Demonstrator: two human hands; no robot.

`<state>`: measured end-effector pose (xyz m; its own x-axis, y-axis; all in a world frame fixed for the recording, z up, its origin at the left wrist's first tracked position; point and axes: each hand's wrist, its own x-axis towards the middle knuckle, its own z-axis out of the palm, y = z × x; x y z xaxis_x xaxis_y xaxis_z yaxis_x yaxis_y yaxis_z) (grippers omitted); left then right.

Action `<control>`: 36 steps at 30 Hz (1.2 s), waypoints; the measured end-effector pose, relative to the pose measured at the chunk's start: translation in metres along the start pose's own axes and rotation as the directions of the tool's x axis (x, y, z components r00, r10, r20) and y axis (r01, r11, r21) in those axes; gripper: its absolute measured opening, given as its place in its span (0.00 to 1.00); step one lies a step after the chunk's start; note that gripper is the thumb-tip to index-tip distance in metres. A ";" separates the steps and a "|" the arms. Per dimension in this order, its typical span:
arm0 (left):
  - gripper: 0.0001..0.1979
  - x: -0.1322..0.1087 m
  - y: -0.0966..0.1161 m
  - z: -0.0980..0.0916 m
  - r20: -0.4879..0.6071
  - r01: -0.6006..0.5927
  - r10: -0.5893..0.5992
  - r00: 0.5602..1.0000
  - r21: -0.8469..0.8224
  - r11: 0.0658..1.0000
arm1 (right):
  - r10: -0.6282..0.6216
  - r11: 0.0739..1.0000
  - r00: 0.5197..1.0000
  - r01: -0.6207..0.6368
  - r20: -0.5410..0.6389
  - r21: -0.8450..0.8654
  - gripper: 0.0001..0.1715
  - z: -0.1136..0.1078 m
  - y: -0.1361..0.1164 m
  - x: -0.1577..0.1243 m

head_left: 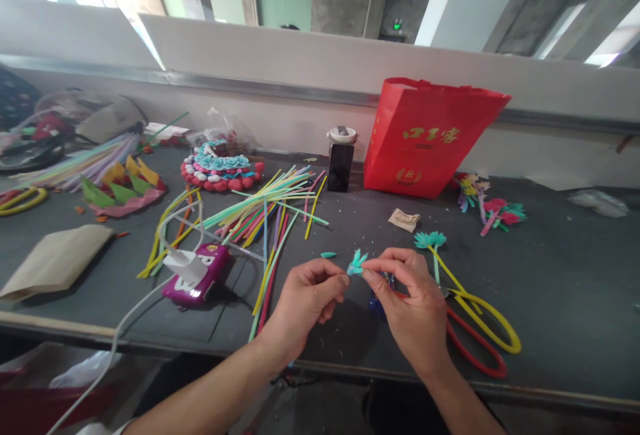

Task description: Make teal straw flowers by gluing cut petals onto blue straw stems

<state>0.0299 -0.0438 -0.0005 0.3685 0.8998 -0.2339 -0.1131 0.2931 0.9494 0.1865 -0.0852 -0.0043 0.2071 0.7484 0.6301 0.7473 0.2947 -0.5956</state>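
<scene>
Both hands meet over the dark table point(560, 288) near its front edge. My right hand point(415, 308) pinches a small teal paper flower point(357, 263) between thumb and forefinger. My left hand point(307, 298) is closed in a pinch at the flower's left side, its fingertips touching the petals. A small teal scrap point(329, 255) lies just behind my left hand. A finished teal flower on a yellow stem point(431, 241) lies behind my right hand. Under my right hand sit scissors with red and yellow handles point(483, 335).
A heap of coloured straws point(265, 211) spreads left of centre, with a purple device and white cable point(196, 275) beside it. A red bag point(427, 135), dark bottle point(341, 161), flower cake point(221, 168), brown envelope point(55, 258) and more paper flowers point(493, 211) stand around.
</scene>
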 end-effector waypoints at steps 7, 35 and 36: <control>0.10 0.000 -0.001 0.000 0.002 -0.008 0.008 1.000 0.008 1.000 | -0.004 1.000 1.000 0.004 -0.005 -0.030 0.05 0.000 0.001 0.000; 0.07 0.001 -0.003 0.000 0.022 0.013 -0.013 1.000 0.017 1.000 | -0.025 0.997 1.000 0.025 0.006 -0.074 0.04 0.003 0.001 -0.002; 0.07 0.001 -0.003 0.000 0.024 0.014 -0.014 1.000 0.016 1.000 | -0.026 0.997 1.000 0.026 0.005 -0.073 0.04 0.003 0.002 -0.003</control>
<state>0.0309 -0.0440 -0.0037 0.3917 0.8876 -0.2424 -0.0931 0.3003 0.9493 0.1850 -0.0849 -0.0087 0.1845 0.7432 0.6432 0.7963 0.2705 -0.5410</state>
